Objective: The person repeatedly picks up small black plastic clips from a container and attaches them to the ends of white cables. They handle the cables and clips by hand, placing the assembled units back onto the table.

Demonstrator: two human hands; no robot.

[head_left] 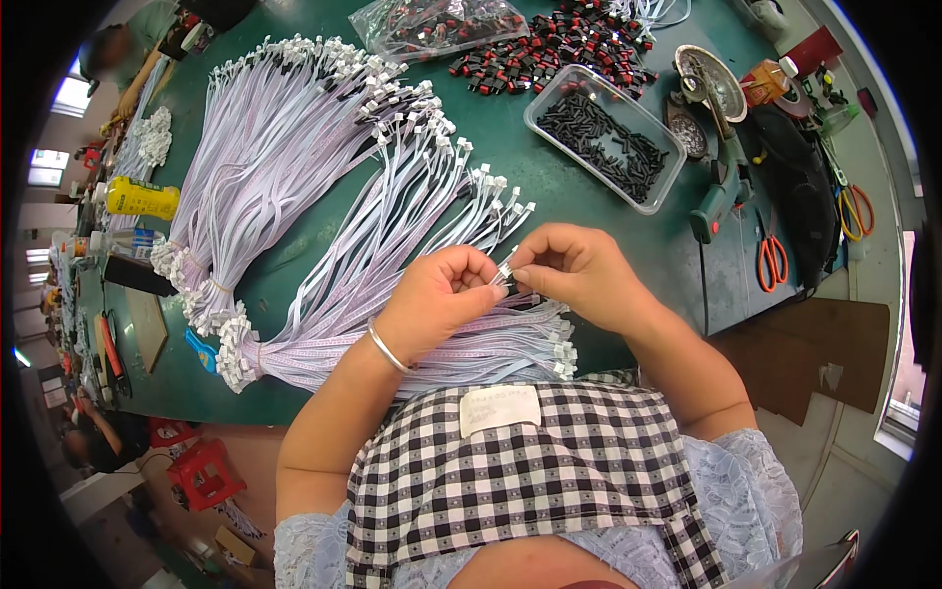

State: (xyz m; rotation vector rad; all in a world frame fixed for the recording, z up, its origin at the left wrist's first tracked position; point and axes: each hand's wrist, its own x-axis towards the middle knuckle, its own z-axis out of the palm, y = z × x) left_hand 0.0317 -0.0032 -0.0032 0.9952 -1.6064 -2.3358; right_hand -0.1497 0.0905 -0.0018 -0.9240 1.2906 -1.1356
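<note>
Both my hands meet over the near end of a large spread of flat white-and-pink ribbon cables (334, 344). Between their fingertips is a small white cable connector (506, 267). My left hand (442, 294), with a silver bangle at the wrist, pinches it from the left. From the right, the thumb and finger of my right hand (579, 270) close on the same piece. Fingers partly hide the connector and its wires. More cables in tied bundles (265, 177) fan out to the left, with white plugs at their ends.
Beyond my right hand stands a clear plastic box (605, 137) of short black tubes. Red-and-black parts (559, 49) lie heaped behind it, beside a filled plastic bag (437, 25). A green heat gun (724, 191), orange-handled scissors (771, 260) and a metal bowl (721, 83) are at right.
</note>
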